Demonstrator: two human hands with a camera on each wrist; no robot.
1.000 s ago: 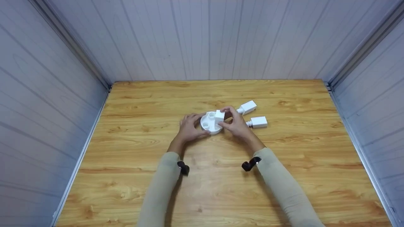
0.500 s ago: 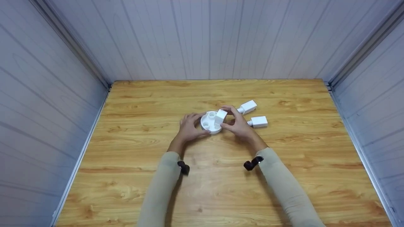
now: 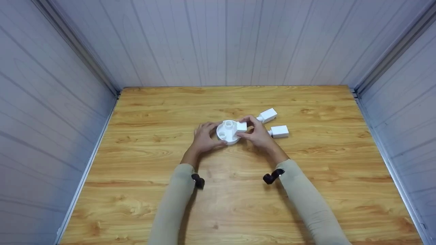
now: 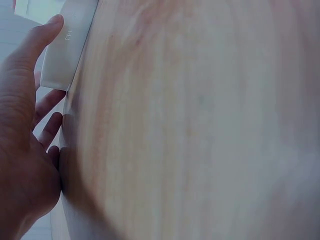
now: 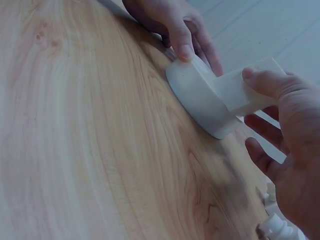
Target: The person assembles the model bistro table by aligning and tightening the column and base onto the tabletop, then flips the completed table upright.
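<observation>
1. Round white base (image 3: 227,132) sits mid-table (image 3: 238,204), left hand (image 3: 203,137) gripping its rim
2. Right hand (image 3: 259,134) pinches one white block (image 3: 242,127) at the base's 3 o'clock edge
3. Two blocks (image 3: 268,115) (image 3: 280,131) lie unattached farther toward 3 o'clock, so fitting looks barely begun

The left wrist view was blurred, and its top edge cut off the round white base (image 4: 67,50) beside the left hand (image 4: 22,150); below the right hand (image 5: 295,165), a white block (image 5: 280,231) was cropped
</observation>
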